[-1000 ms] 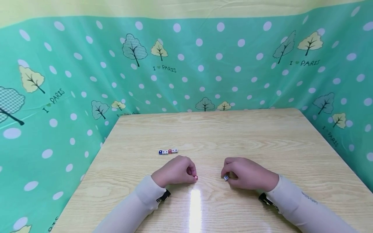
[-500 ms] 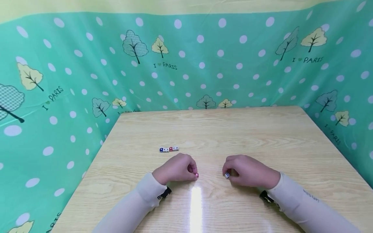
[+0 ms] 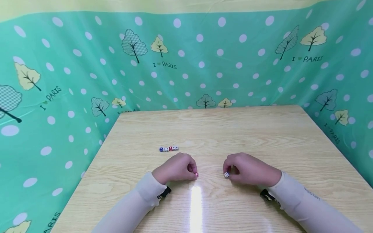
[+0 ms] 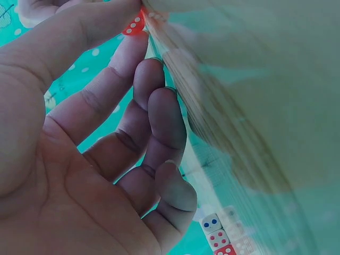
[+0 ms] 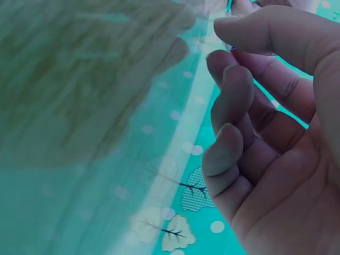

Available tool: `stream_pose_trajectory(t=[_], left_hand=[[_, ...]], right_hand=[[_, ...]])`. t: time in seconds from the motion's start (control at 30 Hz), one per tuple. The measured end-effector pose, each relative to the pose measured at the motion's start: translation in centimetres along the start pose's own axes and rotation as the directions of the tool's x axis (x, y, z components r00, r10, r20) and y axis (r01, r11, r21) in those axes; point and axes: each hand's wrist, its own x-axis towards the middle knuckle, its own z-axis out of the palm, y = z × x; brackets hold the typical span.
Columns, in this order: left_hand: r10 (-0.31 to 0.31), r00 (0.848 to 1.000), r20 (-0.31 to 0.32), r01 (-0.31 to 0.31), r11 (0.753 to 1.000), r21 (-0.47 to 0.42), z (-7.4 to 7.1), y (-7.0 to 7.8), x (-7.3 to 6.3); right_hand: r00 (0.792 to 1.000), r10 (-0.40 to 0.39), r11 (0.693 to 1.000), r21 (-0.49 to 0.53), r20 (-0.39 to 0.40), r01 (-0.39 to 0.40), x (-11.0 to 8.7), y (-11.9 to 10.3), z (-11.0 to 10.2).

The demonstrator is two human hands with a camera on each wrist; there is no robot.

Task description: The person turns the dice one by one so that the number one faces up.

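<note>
My left hand (image 3: 176,168) pinches a small red die (image 3: 196,174) between thumb and index finger, low over the table. In the left wrist view the red die (image 4: 134,24) shows white pips at the fingertips, while the other fingers curl loosely. Across a short gap, my right hand (image 3: 252,170) holds a white die (image 3: 226,174) between thumb and fingers. The right wrist view has that die almost wholly hidden behind the thumb (image 5: 249,33). Whether either die touches the tabletop I cannot tell.
A straight row of several dice (image 3: 165,149), blue, white and red, lies beyond my left hand. Part of this row, a white die (image 4: 211,223), appears in the left wrist view. The wooden table (image 3: 215,129) is backed by a green dotted curtain (image 3: 186,64).
The white die has turned in my right fingers, so a different face shows. My left hand keeps its pinch on the red die. The head view has tilted slightly.
</note>
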Motion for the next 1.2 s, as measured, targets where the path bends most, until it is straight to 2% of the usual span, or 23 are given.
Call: stream_pose_trajectory(t=[0.13,0.27,0.43,0.77,0.93,1.2], left_hand=[[0.000,1.000,-0.001,0.000,1.000,-0.003,-0.2,0.2,-0.1],[-0.004,1.000,-0.001,0.004,1.000,-0.006,-0.2,0.2,-0.2],[-0.004,1.000,0.005,0.004,1.000,-0.013,-0.3,0.3,-0.2],[-0.008,1.000,0.007,0.009,1.000,-0.023,-0.3,0.3,-0.2],[-0.010,1.000,0.012,0.010,1.000,-0.013,-0.2,0.2,-0.1],[-0.005,1.000,0.009,0.005,1.000,-0.008,0.0,0.1,-0.1]], right_hand=[[1.000,0.018,0.997,0.080,0.017,-0.019,0.0,0.6,-0.1],[0.995,0.068,0.985,0.155,0.073,-0.079,0.1,1.3,-0.1],[0.986,0.100,0.971,0.203,0.130,-0.125,0.1,2.0,-0.1],[0.983,0.101,0.968,0.213,0.156,-0.133,0.1,2.1,-0.2],[0.985,0.104,0.970,0.204,0.141,-0.131,0.0,1.9,-0.2],[0.996,0.064,0.995,0.072,0.055,-0.068,-0.1,0.6,0.2]])
